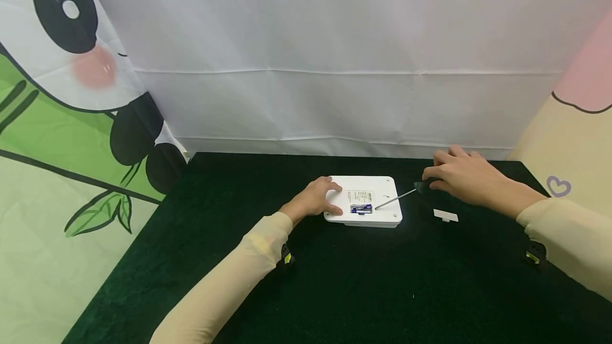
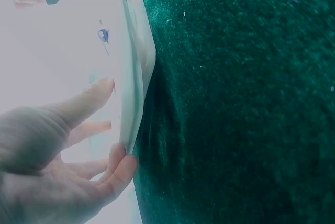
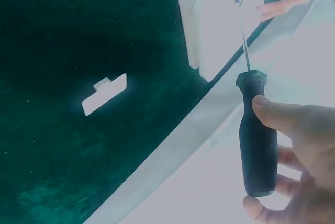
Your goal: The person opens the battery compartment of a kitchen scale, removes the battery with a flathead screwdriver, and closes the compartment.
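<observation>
The right hand (image 1: 461,175) is gripping a black-handled metal screwdriver (image 3: 255,135), pointing leftward; the left hand (image 1: 313,198) is clasping a white oblong plastic device (image 1: 384,191), lying crosswise (its label (image 1: 360,196) illegible).

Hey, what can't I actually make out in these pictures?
Label print: too small in the head view.
White device, underside: turned down, out of sight in every view.
Screwdriver handle: mostly covered by the right grip in the head view.
Screwdriver tip: too small there to confirm contact.
Left sleeve: cut off by the head view's bottom edge.
</observation>
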A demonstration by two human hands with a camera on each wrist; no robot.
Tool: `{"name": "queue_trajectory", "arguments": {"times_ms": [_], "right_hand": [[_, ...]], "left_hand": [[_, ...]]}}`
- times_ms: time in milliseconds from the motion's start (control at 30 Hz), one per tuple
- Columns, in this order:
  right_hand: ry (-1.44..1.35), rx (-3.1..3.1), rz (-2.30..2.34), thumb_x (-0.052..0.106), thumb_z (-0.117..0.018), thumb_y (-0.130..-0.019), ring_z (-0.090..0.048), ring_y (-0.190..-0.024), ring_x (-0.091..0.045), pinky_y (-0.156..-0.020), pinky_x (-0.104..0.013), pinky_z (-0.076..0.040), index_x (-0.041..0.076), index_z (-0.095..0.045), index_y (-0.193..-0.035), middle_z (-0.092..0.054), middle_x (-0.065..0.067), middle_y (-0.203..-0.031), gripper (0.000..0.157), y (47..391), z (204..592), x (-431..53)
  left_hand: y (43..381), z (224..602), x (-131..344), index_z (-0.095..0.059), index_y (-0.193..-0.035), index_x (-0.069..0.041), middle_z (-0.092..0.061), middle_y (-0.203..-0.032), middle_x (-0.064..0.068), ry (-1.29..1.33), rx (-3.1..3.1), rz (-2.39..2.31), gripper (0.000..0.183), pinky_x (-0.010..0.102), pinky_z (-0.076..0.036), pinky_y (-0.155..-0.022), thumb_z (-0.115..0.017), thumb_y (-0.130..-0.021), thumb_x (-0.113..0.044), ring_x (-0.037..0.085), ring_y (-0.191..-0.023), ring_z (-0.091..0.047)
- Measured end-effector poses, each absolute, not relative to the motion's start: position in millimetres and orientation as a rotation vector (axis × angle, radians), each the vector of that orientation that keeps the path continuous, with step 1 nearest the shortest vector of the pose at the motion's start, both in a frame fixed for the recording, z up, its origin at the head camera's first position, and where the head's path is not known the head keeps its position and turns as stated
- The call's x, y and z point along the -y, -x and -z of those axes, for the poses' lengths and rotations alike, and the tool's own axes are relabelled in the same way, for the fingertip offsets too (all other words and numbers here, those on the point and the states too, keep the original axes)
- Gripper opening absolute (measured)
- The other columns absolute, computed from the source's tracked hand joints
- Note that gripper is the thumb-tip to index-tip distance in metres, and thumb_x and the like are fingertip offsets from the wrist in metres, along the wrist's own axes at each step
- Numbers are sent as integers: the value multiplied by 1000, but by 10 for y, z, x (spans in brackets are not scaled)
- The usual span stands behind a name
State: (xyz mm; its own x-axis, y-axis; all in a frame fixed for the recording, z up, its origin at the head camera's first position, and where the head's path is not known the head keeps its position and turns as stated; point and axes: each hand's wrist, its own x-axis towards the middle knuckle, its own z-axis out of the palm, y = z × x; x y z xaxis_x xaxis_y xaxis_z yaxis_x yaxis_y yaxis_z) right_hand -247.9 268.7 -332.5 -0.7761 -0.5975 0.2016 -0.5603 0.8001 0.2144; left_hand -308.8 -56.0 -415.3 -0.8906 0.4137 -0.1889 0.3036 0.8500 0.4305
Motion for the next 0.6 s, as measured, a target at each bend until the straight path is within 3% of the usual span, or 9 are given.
{"name": "queue_trajectory", "arguments": {"times_ms": [600], "right_hand": [[-945, 2685, 319, 27, -80, -82, -46, -77, -22, -54, -34, -42, 25, -74, -100, -54, -2, -87, 19, 2491, 3235, -2466]], "left_hand": [[3077, 4142, 564, -57, -137, -17, -30, -159, 11, -539, -2756, -583, 61, 50, -26, -118, -79, -83, -33, 31, -148, -25]]}}
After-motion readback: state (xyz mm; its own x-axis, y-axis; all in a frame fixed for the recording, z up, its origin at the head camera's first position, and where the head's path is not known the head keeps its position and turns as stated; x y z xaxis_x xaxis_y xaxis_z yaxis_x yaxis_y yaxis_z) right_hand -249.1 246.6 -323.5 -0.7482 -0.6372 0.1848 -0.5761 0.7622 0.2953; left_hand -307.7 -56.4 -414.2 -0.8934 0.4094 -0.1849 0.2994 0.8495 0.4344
